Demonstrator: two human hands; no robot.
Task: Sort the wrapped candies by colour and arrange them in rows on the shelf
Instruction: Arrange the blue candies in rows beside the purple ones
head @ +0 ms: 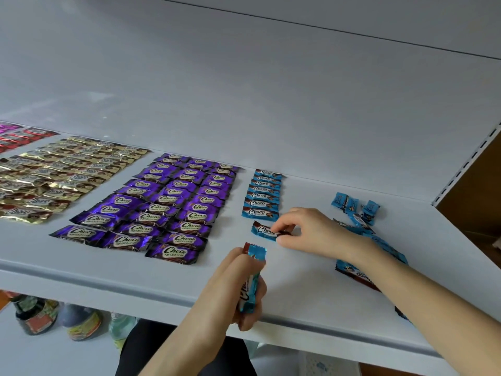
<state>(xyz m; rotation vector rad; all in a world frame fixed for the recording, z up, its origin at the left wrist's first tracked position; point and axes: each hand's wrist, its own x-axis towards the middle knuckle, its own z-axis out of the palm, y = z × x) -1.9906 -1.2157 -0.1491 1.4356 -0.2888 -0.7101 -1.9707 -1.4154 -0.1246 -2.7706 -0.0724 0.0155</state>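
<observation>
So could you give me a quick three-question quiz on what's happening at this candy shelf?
1. Which colour of foil-wrapped candies lies directly left of the column of blue wrapped Choco candies? A gold, B purple, C red.
2. True or false: the left hand is empty.
3. How many columns make up the block of purple foil-wrapped candies?
Key: 1 B. 2 False: it grips a blue wrapped candy. 3 Three.
</observation>
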